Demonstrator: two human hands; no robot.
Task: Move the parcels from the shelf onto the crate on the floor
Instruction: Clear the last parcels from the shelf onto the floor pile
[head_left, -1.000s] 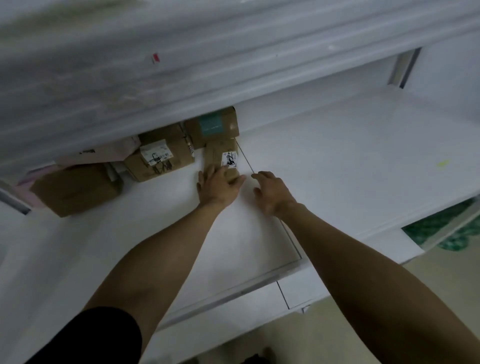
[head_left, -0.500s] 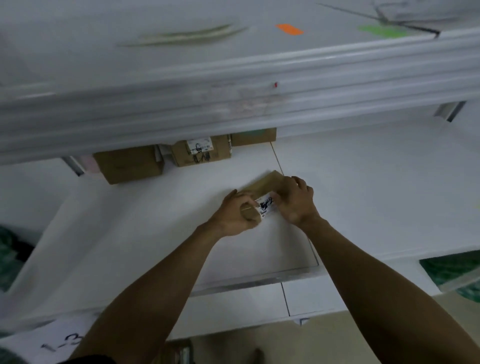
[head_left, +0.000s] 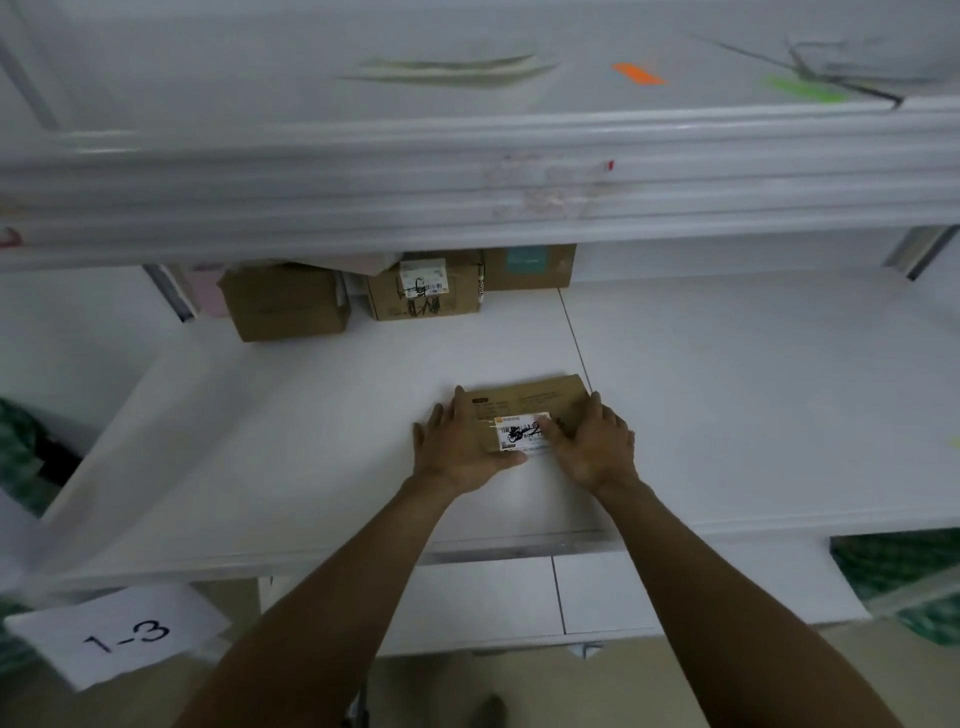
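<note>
Brown labelled parcel (head_left: 524, 402) flat on shelf (head_left: 311, 441); three other parcels (head_left: 426, 293) at back.

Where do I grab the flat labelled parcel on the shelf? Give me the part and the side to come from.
Take the flat parcel by its two short ends, coming in from the open front of the shelf. It lies flat with its long side across, and the upper shelf likely blocks a reach from above. The left hand and right hand sit at those ends.

I see the left hand (head_left: 457, 453) and right hand (head_left: 593, 448) gripping a flat parcel (head_left: 524, 408) by its ends on the white shelf (head_left: 311, 441). Three boxes (head_left: 285, 304) sit at the back, and a "1-3" sign (head_left: 124, 636) is lower left.
</note>
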